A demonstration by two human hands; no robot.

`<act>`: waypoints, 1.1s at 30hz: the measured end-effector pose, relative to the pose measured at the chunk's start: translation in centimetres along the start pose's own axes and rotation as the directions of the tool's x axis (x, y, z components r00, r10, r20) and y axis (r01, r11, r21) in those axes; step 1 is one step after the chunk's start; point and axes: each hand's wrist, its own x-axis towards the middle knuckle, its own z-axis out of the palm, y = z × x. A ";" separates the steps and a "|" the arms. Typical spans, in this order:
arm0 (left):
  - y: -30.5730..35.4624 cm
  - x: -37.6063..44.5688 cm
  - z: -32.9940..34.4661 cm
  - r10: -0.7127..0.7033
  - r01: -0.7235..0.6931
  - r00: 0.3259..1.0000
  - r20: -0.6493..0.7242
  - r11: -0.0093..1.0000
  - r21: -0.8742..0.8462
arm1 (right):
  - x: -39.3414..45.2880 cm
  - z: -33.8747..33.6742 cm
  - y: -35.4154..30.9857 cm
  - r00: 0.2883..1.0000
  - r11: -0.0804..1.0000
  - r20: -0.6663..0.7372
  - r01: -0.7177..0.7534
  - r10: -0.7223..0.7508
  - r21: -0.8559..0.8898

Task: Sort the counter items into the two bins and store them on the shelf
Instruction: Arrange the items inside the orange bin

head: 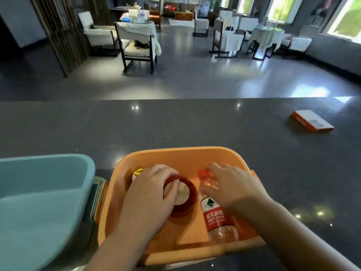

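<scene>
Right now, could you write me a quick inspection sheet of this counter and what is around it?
Surface: dark speckled counter, glossy, with light reflections.
Job's things: orange bin holds a lying water bottle, a dark red jar and a gold-capped item; blue bin stands to its left, its contents not visible.
Clutter: orange and white box lies far right on the counter.
Hands: left hand rests on the jar with fingers curled over it; right hand lies on the bottle's neck.
Cables: nothing seen.
Surroundings: chairs and covered tables on a grey floor, bright windows at right.
</scene>
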 end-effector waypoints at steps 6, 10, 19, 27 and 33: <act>2.8 1.2 0.8 0.204 -0.203 0.970 0.135 0.979 -0.024 | -4.2 -0.6 2.1 0.985 0.985 -0.170 -0.009 0.039 0.175; 6.8 1.5 2.3 0.278 -0.267 0.953 0.124 0.959 -0.094 | -7.4 -1.5 5.4 0.957 0.980 -0.279 -0.029 0.083 0.195; 23.3 0.8 12.4 0.452 -0.419 0.889 0.074 0.869 -0.264 | -17.8 -3.2 22.2 0.848 0.933 -0.419 -0.215 0.325 0.288; 40.1 -0.4 24.7 0.446 -0.372 0.888 0.111 0.840 -0.396 | -27.0 -5.7 39.4 0.796 0.881 -0.392 -0.356 0.461 0.312; 46.8 0.1 30.4 0.447 -0.344 0.872 0.198 0.849 -0.401 | -29.7 -5.7 48.6 0.768 0.836 -0.367 -0.384 0.525 0.391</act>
